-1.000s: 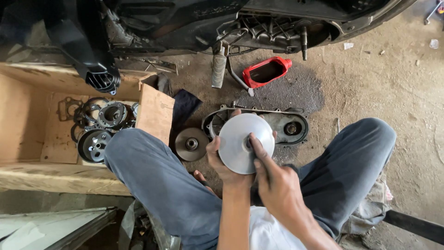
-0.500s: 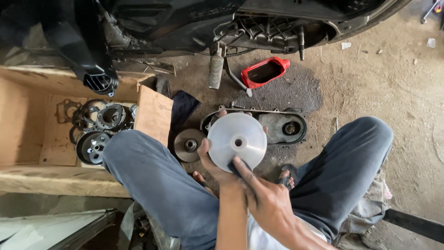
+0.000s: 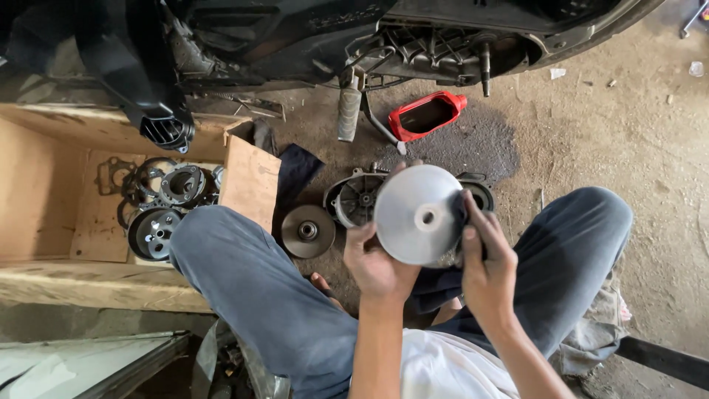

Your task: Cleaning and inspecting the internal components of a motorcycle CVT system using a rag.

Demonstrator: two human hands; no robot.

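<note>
1. Shifted since the earlier frame: right hand [image 3: 484, 270] moved from the disc's lower face to its right rim, fingers [image 3: 473, 218] now curled over the edge with a dark cloth [image 3: 467, 222] pinched beneath.
2. Held up over the lap, between the knees and above the dirt floor [image 3: 605, 133]: silver pulley disc [image 3: 419, 215], its face tilted toward the camera.
3. Cupped under the disc's lower left: left hand [image 3: 377, 262], fingers mostly hidden behind the metal, one fingertip showing over the top rim.
4. Judged risky: gripped only at the rim and probably greasy, so liable to slip and drop onto the drive cover [image 3: 362, 198] or the bare foot [image 3: 325, 284] below.
5. Also likely: grit from the floor carried onto the wiped face by the cloth.
6. Hidden or unclear: disc's back side, most of the drive cover behind it, parts in the wooden box [image 3: 74, 222] too dark to tell apart, scooter underside [image 3: 443, 44] cut off at the top edge.
</note>
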